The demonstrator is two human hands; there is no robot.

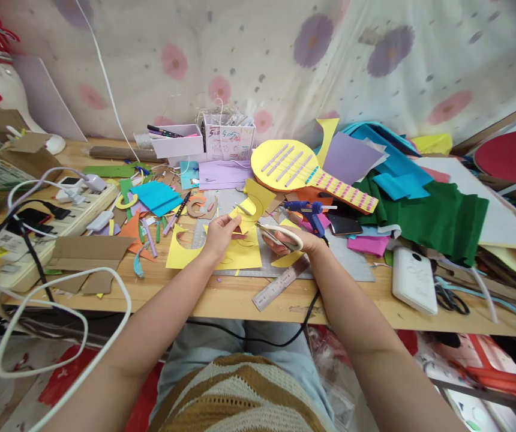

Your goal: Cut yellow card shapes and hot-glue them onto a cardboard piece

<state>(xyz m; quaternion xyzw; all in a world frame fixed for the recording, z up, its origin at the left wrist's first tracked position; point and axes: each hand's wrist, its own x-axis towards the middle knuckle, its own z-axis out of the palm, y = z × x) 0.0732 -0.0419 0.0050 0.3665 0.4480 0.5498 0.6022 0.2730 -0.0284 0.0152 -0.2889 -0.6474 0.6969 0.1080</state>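
My left hand (218, 238) pinches a piece of yellow craft sheet (260, 197) with a curved line drawn on it. My right hand (311, 241) grips white-handled scissors (294, 240), their blades at the yellow piece's lower edge. Whether the blades are parted is hard to make out. Under both hands, a larger yellow sheet (181, 258) with a round cut-out lies on a grey cutting mat (352, 264). A metal ruler (280, 283) rests at the mat's front edge. Just beyond my right hand is a blue glue gun (305, 209).
A yellow paper guitar (285, 157) lies behind the mat. Coloured scraps and blue sheets (155, 197) spread to the left, near a power strip (89, 207) with cables. Green fabric-like sheets (438, 219), a white power bank (414, 279) and black scissors (452, 299) are on the right.
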